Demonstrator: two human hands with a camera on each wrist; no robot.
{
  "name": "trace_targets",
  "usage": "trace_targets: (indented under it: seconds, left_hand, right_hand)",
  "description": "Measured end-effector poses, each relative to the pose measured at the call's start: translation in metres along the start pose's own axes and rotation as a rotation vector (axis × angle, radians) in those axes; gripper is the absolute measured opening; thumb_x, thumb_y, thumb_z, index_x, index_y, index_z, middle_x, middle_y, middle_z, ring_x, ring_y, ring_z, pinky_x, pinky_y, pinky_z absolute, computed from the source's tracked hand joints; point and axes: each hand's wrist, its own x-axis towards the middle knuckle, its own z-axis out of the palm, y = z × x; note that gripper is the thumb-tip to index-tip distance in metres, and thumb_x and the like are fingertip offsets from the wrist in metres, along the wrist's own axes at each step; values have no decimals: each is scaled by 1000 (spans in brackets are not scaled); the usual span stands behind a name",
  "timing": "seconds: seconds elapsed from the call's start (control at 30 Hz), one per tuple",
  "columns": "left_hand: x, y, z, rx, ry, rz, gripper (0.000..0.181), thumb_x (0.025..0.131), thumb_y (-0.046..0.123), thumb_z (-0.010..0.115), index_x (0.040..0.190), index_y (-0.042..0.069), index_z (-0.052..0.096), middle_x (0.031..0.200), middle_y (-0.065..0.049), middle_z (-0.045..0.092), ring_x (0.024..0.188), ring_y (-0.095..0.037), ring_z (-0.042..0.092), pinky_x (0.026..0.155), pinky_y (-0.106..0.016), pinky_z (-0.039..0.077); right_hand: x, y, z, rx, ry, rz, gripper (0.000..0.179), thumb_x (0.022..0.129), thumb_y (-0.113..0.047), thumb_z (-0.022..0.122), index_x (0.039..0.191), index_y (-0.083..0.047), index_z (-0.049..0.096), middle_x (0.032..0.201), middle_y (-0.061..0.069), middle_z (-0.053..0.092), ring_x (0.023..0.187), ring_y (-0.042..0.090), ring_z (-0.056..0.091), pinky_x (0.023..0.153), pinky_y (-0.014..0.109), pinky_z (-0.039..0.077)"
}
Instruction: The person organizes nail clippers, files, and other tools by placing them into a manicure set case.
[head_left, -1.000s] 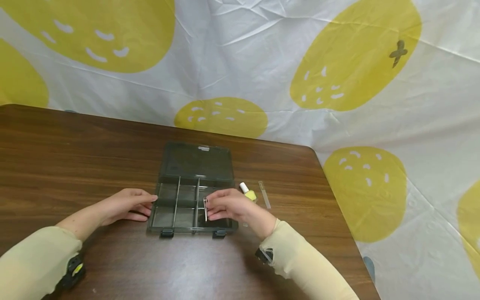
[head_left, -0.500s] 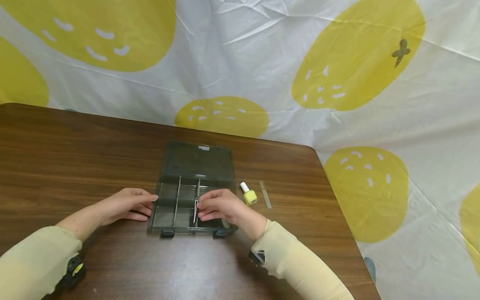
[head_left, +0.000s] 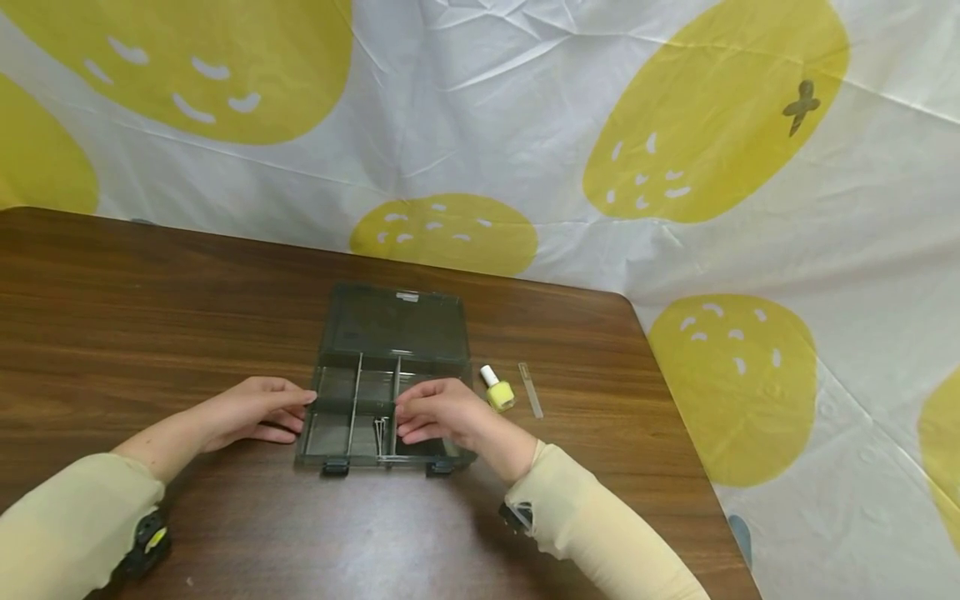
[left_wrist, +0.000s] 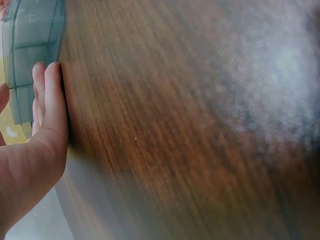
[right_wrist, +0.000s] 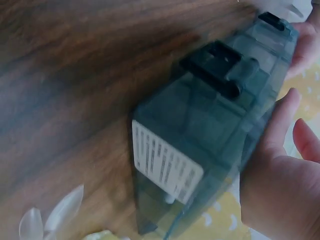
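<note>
A smoky clear compartment box [head_left: 327, 433] lies on the table, its hinged lid [head_left: 393, 325] folded back. In the front middle compartment a slim silver nail clipper [head_left: 380, 437] rests at a slant. My right hand [head_left: 442, 412] hovers over the box's right side, fingertips beside that compartment's divider and nothing held between them. At the box's left wall is my left hand [head_left: 262, 408], the thumb tip touching the rim. In the left wrist view the left hand's fingers [left_wrist: 55, 95] are straight along the outer wall.
Right of the box stand a yellow nail polish bottle [head_left: 499, 392] with a white cap and a flat translucent strip [head_left: 532, 392], perhaps a nail file. A clear petal-shaped piece [right_wrist: 65, 210] shows near the box in the right wrist view. Patterned cloth [head_left: 495, 125] hangs behind the table.
My right hand moved left with the nail clipper, lowered it into the front middle compartment and let it go. My left hand has stayed at the box's edge.
</note>
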Motion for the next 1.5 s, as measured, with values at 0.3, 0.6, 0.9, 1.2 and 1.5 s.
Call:
trace_targets:
  seconds: [0.3, 0.6, 0.9, 1.2, 1.5]
  left_hand:
    - [0, -2, -1, -1, -1, 1, 50, 96, 32, 50, 123, -10, 44, 105, -10, 52, 87, -11, 60, 81, -30, 57]
    - [-1, -2, -1, -4, -1, 3, 49, 96, 32, 51, 122, -10, 45, 104, -10, 52, 87, -11, 60, 81, -30, 57]
    - [0, -2, -1, 1, -5, 3, 50, 96, 32, 50, 123, -10, 44, 106, -10, 52, 88, -12, 60, 81, -30, 56]
    - [1, -3, -1, 2, -8, 2, 50, 96, 32, 50, 123, -10, 44, 106, -11, 52, 88, -12, 60, 81, -30, 56]
    - [2, -2, -1, 2, -7, 4, 50, 96, 32, 50, 123, -10, 44, 106, -10, 52, 88, -12, 60, 81, -30, 57]
  right_hand:
    - [-13, -9, -29, 7, 35, -32, 34, 90, -1, 54, 119, 16, 49, 73, 1, 64, 64, 10, 63, 63, 24, 57]
    - [-26, -7, -79, 48, 107, -54, 37, 92, -1, 50, 123, 17, 43, 75, -2, 64, 65, 8, 63, 63, 21, 57]
    - [-31, 9, -124, 68, 200, -38, 42, 94, -4, 48, 129, 17, 38, 78, 1, 65, 66, 8, 64, 65, 21, 57]
    - [-27, 24, -152, 40, 309, 7, 40, 95, -4, 47, 128, 17, 39, 78, 1, 62, 64, 6, 63, 64, 19, 56]
    - [-21, 36, -163, -14, 409, 46, 36, 92, -3, 52, 123, 15, 47, 69, -3, 64, 60, 5, 61, 58, 18, 55]
